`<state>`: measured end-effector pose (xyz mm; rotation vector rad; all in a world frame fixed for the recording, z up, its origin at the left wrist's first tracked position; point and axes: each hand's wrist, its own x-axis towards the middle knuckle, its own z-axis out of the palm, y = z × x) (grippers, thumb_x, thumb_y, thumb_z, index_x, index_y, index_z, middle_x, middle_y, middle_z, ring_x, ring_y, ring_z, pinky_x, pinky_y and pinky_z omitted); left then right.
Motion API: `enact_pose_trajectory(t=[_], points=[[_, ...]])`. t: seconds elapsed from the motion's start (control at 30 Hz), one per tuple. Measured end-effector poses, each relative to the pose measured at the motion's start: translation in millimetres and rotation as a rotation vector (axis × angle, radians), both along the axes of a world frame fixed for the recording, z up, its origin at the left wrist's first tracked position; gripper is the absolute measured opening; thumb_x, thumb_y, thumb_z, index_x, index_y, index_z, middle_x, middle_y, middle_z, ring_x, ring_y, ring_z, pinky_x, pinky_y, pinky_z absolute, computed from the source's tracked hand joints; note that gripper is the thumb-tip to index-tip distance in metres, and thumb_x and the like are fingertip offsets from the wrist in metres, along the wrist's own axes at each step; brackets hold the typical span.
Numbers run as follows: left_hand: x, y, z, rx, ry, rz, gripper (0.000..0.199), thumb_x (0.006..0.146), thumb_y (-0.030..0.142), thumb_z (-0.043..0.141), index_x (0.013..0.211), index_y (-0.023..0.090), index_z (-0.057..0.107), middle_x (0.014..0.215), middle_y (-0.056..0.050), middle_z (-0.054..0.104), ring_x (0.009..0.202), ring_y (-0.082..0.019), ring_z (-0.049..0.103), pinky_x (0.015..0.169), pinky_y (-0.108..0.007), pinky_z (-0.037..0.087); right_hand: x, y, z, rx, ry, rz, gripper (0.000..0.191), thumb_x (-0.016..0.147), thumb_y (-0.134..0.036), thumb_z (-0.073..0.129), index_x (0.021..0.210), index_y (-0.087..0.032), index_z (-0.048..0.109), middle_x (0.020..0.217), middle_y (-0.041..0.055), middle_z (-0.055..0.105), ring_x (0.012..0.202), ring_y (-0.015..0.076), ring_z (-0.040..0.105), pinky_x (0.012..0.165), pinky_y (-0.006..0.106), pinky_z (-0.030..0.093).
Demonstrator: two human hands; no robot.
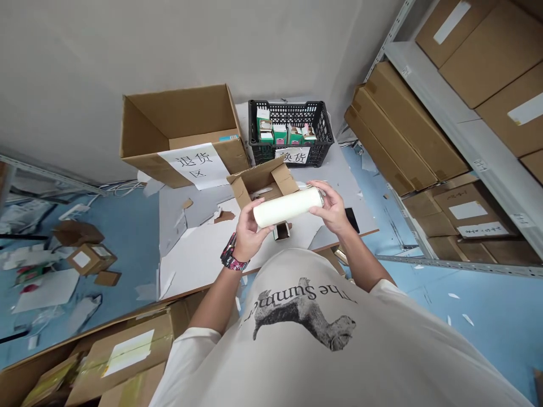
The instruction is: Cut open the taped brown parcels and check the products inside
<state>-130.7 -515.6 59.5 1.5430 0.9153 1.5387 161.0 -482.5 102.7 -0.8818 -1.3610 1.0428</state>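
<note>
A pale cream cylindrical bottle [288, 207], looking like an insulated flask, lies sideways in the air above the table. My left hand [249, 230] is wrapped round its left end. Around the shiny metal-coloured right end curl the fingers and thumb of my right hand [332, 209]. Just behind the bottle stands an open small cardboard box [258, 180], its flaps raised and its inside partly hidden. Below the bottle is a small open carton [281, 231] with a dark interior, close to my body.
At the back are a large open cardboard box [144, 164] with a paper sign and a black plastic crate [326, 135] holding several green-white cartons. A dark phone [352, 220] lies on the table [190, 263]. Shelving with boxes [424, 135] stands right; cartons [139, 339] stand lower left.
</note>
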Motion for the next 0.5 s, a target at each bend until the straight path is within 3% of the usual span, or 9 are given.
enact_pose_trajectory(t=[0.13,0.27,0.33,0.5], points=[[2.8,2.8,-2.8,-0.160,-0.066,-0.087,0.094,0.086,0.062,0.104,0.163,0.025,0.063,0.159,-0.019,0.069,0.143,-0.035,0.072,0.118,-0.049,0.065,-2.6,-4.3,11.5,0.052,-0.027,-0.003,0.078,0.074,-0.062,0.109,0.142,-0.037,0.079,0.152,0.0104,0.073,0.150,0.0372,0.064,0.129,0.060,0.055],[4.1,2.6,-8.1,-0.377,-0.124,-0.172,0.085,0.093,0.071,0.094,0.157,0.020,0.069,0.154,-0.020,0.073,0.116,-0.028,0.080,0.092,-0.039,0.072,-8.6,-11.8,22.1,-0.030,-0.034,0.006,0.092,0.073,-0.065,0.108,0.152,-0.036,0.072,0.158,0.0130,0.070,0.152,0.0408,0.063,0.127,0.062,0.057],[5.2,0.7,-8.1,-0.429,-0.159,-0.140,0.083,0.094,0.075,0.091,0.154,0.020,0.071,0.150,-0.019,0.076,0.108,-0.026,0.081,0.083,-0.036,0.072,-12.6,-11.9,21.7,-0.095,-0.018,-0.019,0.096,0.073,-0.069,0.107,0.154,-0.035,0.070,0.160,0.0141,0.070,0.152,0.0420,0.063,0.127,0.062,0.057],[10.0,-5.4,9.4,-0.328,-0.200,-0.025,0.083,0.090,0.071,0.097,0.155,0.024,0.072,0.149,-0.016,0.078,0.126,-0.030,0.081,0.097,-0.040,0.073,-23.5,-4.0,-4.8,-0.281,0.115,-0.083,0.088,0.086,-0.078,0.090,0.157,-0.033,0.067,0.157,0.0129,0.074,0.146,0.0372,0.068,0.120,0.057,0.064]])
